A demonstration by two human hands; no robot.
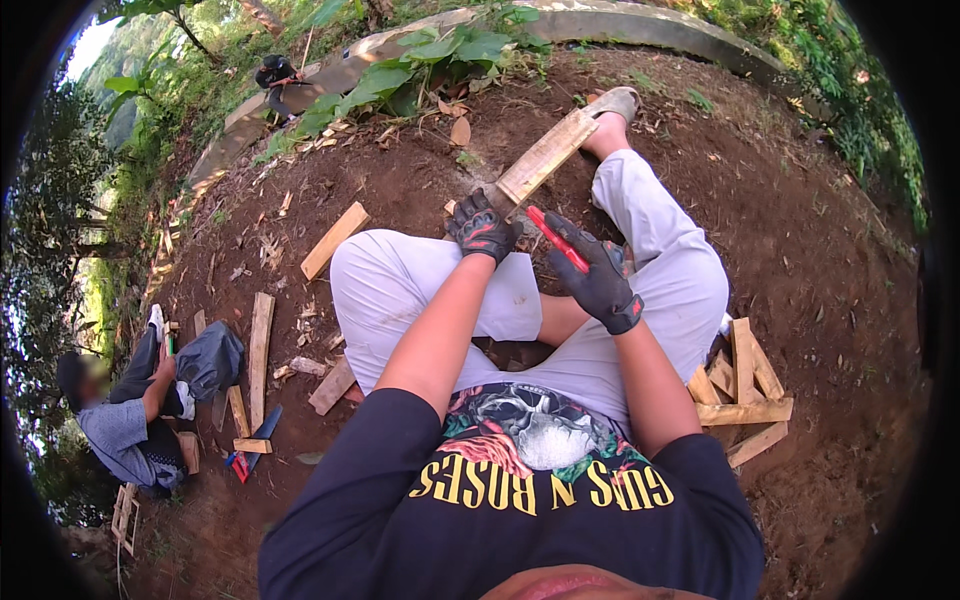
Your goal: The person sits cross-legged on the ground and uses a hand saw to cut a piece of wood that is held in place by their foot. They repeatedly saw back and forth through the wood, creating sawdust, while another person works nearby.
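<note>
A short, pale wooden board (pixel 545 158) slants away in front of me, its far end by my sandalled foot (pixel 612 104). My left hand (pixel 484 228), in a black glove with red marks, is closed around the board's near end. My right hand (pixel 592 268), also in a black glove, holds a slim red tool (pixel 556 240) lengthwise along its fingers. The tool's upper tip comes close to the board's near end. The glove covers part of the tool, so its exact kind is unclear.
Wood offcuts (pixel 742 412) are piled at my right. On the left lie a loose block (pixel 335 240), a long plank (pixel 260 345) and a blue-bladed saw (pixel 262 436). One person (pixel 130 420) sits at left beside a dark bag (pixel 210 362); another (pixel 278 82) sits near the curved wall (pixel 640 24).
</note>
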